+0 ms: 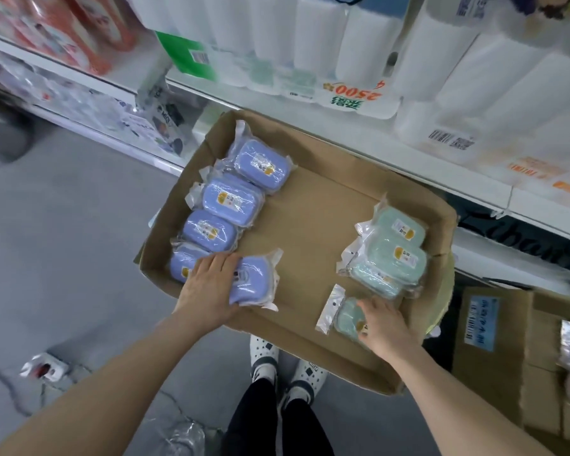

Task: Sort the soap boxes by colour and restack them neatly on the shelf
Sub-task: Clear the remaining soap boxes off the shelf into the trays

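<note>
At the bottom edge of the frame, 2 white perforated clogs [264, 355] and black trouser legs [260, 419] stand on a grey floor [63, 251], with 2 bare forearms reaching up and forward into a shallow cardboard tray [323, 205]. Left of centre, the left hand [211, 284] grips a purple soap box [252, 281] at the tray's near-left corner, fingers close together and curled over the box's left end. Right of centre, the right hand [387, 324] holds a green soap box [348, 315] against the tray's near edge, fingers bent over its right side and thumb stretched across the top. Brown cartons [494, 340] fill the lower right corner. Farther in, 4 wrapped purple boxes [231, 199] run in an overlapping row up the tray's left side, the nearest touching the box in the left hand. Well apart from them, 3 green boxes [395, 255] lie heaped on the tray's right side, just beyond the right hand. Across the upper frame, a white shelf [547, 209] carries packs of white paper rolls [320, 37] and an upside-down price label [359, 93] reading 2500.
</note>
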Available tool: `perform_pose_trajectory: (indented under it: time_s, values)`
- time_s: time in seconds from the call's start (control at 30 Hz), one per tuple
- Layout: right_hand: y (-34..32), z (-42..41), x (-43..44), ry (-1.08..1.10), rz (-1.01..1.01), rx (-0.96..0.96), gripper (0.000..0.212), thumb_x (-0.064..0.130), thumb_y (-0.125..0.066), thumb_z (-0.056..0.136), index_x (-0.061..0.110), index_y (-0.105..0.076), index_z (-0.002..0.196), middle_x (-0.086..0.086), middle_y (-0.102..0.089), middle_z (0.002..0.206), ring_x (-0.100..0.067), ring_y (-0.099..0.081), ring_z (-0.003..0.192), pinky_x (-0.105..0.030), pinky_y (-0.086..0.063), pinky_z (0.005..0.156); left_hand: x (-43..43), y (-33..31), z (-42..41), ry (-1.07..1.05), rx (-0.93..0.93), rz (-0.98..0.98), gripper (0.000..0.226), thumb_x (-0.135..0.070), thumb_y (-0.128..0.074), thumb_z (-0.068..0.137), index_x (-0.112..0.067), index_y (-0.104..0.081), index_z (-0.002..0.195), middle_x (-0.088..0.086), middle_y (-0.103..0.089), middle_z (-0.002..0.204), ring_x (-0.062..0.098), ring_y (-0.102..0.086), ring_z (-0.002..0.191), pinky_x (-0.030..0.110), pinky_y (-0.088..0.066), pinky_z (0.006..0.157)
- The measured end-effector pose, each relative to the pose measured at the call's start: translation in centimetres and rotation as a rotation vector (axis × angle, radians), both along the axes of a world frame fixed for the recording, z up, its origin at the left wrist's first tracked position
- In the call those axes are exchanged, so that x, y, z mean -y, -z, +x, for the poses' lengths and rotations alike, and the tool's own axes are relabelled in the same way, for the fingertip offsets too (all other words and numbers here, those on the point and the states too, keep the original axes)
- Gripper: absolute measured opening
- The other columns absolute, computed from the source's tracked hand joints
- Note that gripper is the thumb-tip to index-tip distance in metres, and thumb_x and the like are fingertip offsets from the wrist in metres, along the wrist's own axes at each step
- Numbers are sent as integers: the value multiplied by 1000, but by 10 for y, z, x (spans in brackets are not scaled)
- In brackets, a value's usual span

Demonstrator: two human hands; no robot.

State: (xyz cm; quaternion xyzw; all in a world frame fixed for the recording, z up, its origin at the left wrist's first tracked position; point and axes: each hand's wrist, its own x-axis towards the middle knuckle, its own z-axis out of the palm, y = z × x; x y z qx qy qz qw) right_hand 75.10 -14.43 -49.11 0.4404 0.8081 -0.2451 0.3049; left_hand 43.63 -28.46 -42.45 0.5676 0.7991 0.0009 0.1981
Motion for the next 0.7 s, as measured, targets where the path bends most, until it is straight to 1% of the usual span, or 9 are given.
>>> perform_pose_trajectory:
  time_s: [0.07, 0.1, 0.17, 0.2, 0.27, 0.4, 0.53, 0.63, 0.7]
  values:
    - [-7, -12, -5, -7, 3, -32, 59, 31, -62, 90, 28, -34, 142, 0, -43, 141, -22, -44, 129, -38, -40, 107, -11, 2, -20, 51, -44, -14, 85, -27, -87, 50, -11, -52, 126, 11, -58, 122, 36, -55, 113, 48, -44, 98]
    - [-9, -19, -7, -10, 15, -64, 57, 31, -61, 91, 28, -35, 141, 0, -44, 140, -20, -47, 127, -36, -43, 104, -18, 2, -32, 68, -62, -30, 87, -25, -86, 52, -10, -51, 129, 11, -56, 127, 36, -52, 120, 49, -41, 103]
    - [-14, -35, -11, -18, 45, -146, 54, 31, -60, 92, 28, -36, 141, 2, -47, 138, -16, -50, 121, -32, -48, 96, -29, 3, -54, 80, -112, -81, 85, -20, -80, 61, -12, -43, 138, 8, -47, 140, 33, -39, 134, 46, -28, 114]
    - [-16, -45, -12, -26, 65, -186, 53, 29, -59, 93, 26, -36, 141, 2, -48, 136, -16, -51, 119, -30, -49, 94, -34, 5, -64, 78, -138, -99, 83, -16, -76, 67, -14, -39, 141, 6, -42, 144, 30, -33, 138, 43, -21, 118]
    - [-18, -64, -14, -39, 91, -255, 52, 26, -59, 93, 24, -39, 141, 1, -50, 132, -18, -52, 116, -31, -49, 92, -42, 13, -80, 58, -169, -111, 79, -10, -70, 74, -17, -33, 144, 3, -36, 149, 26, -25, 143, 39, -13, 119]
    - [-20, -94, -15, -88, 132, -350, 50, 25, -61, 91, 19, -45, 139, -3, -54, 123, -21, -56, 105, -33, -49, 90, -53, 26, -93, 60, -198, -186, 81, -4, -62, 81, -18, -20, 148, 1, -23, 156, 24, -13, 147, 37, -10, 120]
    - [-30, -112, -20, -128, 179, -388, 53, 22, -63, 90, 13, -47, 139, -6, -56, 122, -25, -55, 111, -39, -48, 95, -52, 31, -99, 51, -257, -324, 88, -5, -59, 86, -20, -4, 153, 4, -5, 160, 25, -1, 149, 40, -9, 121]
    - [-46, -118, -28, -156, 251, -411, 55, 20, -72, 83, 11, -52, 133, -8, -59, 115, -27, -59, 105, -40, -52, 88, -54, 24, -96, 22, -258, -403, 92, -5, -58, 88, -18, 6, 153, 7, 7, 161, 28, 6, 149, 42, -6, 121]
    - [-66, -118, -36, -172, 305, -423, 56, 20, -76, 78, 9, -55, 130, -8, -60, 112, -27, -60, 102, -40, -53, 84, -60, 11, -93, 40, -257, -367, 93, -8, -58, 88, -16, 8, 153, 9, 8, 161, 29, 6, 148, 43, -6, 121]
